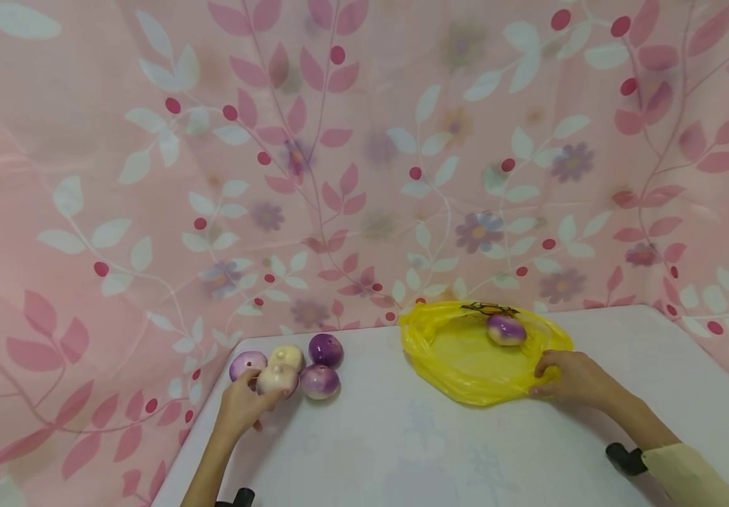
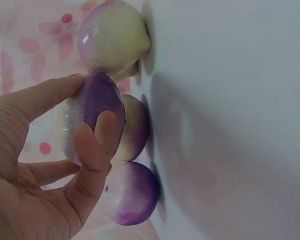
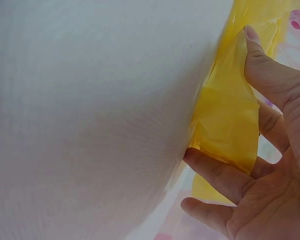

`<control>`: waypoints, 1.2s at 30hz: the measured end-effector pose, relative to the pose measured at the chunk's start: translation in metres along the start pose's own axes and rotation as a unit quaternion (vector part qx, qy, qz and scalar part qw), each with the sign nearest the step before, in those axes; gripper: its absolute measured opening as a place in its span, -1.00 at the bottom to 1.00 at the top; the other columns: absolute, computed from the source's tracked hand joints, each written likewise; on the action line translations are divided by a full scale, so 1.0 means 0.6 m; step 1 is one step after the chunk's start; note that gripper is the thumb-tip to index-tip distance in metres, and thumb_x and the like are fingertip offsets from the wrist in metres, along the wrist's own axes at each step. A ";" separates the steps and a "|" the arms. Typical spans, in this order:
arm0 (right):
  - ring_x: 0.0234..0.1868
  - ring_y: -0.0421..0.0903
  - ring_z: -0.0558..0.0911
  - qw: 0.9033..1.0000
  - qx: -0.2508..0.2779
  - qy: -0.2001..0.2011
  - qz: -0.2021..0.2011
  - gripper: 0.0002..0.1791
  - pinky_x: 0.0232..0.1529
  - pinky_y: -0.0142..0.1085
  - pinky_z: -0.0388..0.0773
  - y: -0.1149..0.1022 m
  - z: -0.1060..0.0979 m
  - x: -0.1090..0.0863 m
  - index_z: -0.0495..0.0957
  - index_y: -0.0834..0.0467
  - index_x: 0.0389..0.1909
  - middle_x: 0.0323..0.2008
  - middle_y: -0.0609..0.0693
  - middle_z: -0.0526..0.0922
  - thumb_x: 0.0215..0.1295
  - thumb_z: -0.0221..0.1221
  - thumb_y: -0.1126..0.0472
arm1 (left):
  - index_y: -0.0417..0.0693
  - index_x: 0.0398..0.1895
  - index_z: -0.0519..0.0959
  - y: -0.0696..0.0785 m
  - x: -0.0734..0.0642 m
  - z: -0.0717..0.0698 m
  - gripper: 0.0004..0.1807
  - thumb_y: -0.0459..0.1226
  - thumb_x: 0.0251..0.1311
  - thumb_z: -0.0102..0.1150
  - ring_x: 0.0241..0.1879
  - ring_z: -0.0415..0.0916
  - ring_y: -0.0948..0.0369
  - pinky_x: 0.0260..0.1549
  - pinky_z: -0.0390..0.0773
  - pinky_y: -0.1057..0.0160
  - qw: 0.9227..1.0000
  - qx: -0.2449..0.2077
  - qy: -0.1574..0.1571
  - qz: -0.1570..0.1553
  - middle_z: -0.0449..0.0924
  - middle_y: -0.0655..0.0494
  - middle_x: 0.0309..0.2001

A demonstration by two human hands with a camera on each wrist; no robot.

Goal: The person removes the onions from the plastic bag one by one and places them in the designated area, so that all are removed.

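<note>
At the table's left, my left hand (image 1: 240, 407) holds a glossy purple-and-white onion (image 2: 101, 102) between thumb and fingers, just above the table. Around it sit a pale purple onion (image 1: 248, 363), a cream onion (image 1: 286, 357), a dark purple onion (image 1: 326, 350) and a purple-and-white onion (image 1: 320, 382). On the right, my right hand (image 1: 576, 378) grips the near right edge of a yellow plastic bag (image 1: 424, 362), with the thumb on one side of the film. The bag's mouth is spread wide, and one purple-and-white onion (image 1: 506, 330) lies inside toward the back.
Everything rests on a white tabletop (image 1: 370, 436) with faint printed marks. Close behind its far edge hangs a pink floral cloth (image 1: 364, 176), which also runs along the left and right sides. Dark wrist-camera mounts (image 1: 625, 459) show near both wrists.
</note>
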State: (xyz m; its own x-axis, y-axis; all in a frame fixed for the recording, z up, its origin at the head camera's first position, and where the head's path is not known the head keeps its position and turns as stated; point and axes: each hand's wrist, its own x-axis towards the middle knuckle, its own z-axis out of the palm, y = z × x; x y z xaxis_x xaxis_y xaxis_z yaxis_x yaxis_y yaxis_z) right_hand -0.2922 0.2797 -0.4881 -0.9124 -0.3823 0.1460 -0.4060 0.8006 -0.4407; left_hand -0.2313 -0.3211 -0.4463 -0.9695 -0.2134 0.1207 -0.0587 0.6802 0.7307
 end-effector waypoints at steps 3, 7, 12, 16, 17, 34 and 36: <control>-0.30 -0.09 0.50 1.000 0.003 -0.001 0.000 -0.60 -0.17 -0.04 0.52 0.000 0.000 0.001 0.62 0.00 -0.36 -0.32 -0.17 0.60 -0.04 0.47 -0.19 | -0.32 0.24 0.42 -0.010 -0.002 0.004 -0.18 -0.03 -0.01 0.51 -0.81 0.49 0.09 -0.76 0.59 0.08 1.000 0.006 -0.001 -0.006 0.57 -0.32 0.01; -0.30 -0.10 0.49 1.000 0.002 -0.001 -0.003 -0.60 -0.18 -0.06 0.52 0.002 0.000 0.002 0.62 -0.01 -0.36 -0.32 -0.18 0.59 -0.04 0.46 -0.20 | -0.33 0.21 0.44 -0.021 -0.005 0.013 -0.17 -0.01 -0.03 0.52 -0.84 0.46 0.13 -0.80 0.56 0.12 1.000 0.005 -0.002 -0.006 0.54 -0.39 0.03; -0.32 -0.12 0.48 1.000 0.001 0.003 -0.013 -0.61 -0.19 -0.08 0.52 0.001 0.001 0.005 0.62 -0.01 -0.36 -0.33 -0.19 0.59 -0.03 0.46 -0.20 | -0.32 0.14 0.49 -0.031 -0.006 0.021 -0.23 -0.02 -0.05 0.53 -0.83 0.46 0.12 -0.82 0.55 0.14 1.000 0.000 0.000 -0.013 0.53 -0.38 0.05; -0.33 -0.13 0.48 1.000 -0.001 0.004 -0.013 -0.61 -0.20 -0.09 0.51 0.000 0.002 0.006 0.62 -0.02 -0.37 -0.34 -0.20 0.58 -0.03 0.46 -0.20 | -0.31 0.10 0.50 -0.034 -0.007 0.023 -0.26 -0.01 -0.04 0.52 -0.81 0.47 0.14 -0.81 0.55 0.16 1.000 0.006 -0.005 -0.018 0.56 -0.32 0.01; -0.33 -0.13 0.48 1.000 -0.002 0.004 -0.013 -0.61 -0.20 -0.09 0.51 -0.001 0.002 0.006 0.62 -0.02 -0.37 -0.35 -0.20 0.58 -0.03 0.46 -0.19 | -0.31 0.10 0.50 -0.034 -0.008 0.023 -0.26 -0.01 -0.04 0.52 -0.81 0.48 0.14 -0.81 0.55 0.16 1.000 0.006 -0.006 -0.018 0.57 -0.31 -0.02; -0.32 -0.10 0.49 1.000 0.001 -0.002 -0.003 -0.59 -0.20 -0.10 0.51 -0.002 -0.005 0.003 0.62 0.01 -0.35 -0.36 -0.20 0.59 -0.04 0.47 -0.19 | -0.37 0.18 0.44 -0.025 -0.012 0.010 -0.22 -0.05 0.00 0.50 -0.79 0.51 0.08 -0.80 0.56 0.14 0.999 0.010 -0.016 -0.025 0.68 -0.08 -0.49; -0.32 -0.10 0.49 1.000 0.003 -0.002 -0.004 -0.58 -0.21 -0.10 0.50 -0.001 -0.006 0.003 0.62 0.01 -0.35 -0.36 -0.19 0.59 -0.04 0.47 -0.19 | -0.39 0.24 0.40 -0.023 -0.011 0.007 -0.17 -0.04 0.01 0.50 -0.75 0.54 0.05 -0.79 0.57 0.14 1.000 0.008 -0.018 -0.024 0.68 -0.22 -0.25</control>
State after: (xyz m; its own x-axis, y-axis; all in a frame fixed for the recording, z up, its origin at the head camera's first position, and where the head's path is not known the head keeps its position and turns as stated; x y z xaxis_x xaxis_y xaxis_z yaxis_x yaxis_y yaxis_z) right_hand -0.2935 0.2800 -0.4844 -0.9086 -0.3910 0.1467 -0.4137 0.7946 -0.4444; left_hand -0.2252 -0.3262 -0.4597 -0.9732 -0.2214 0.0620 -0.1090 0.6815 0.7236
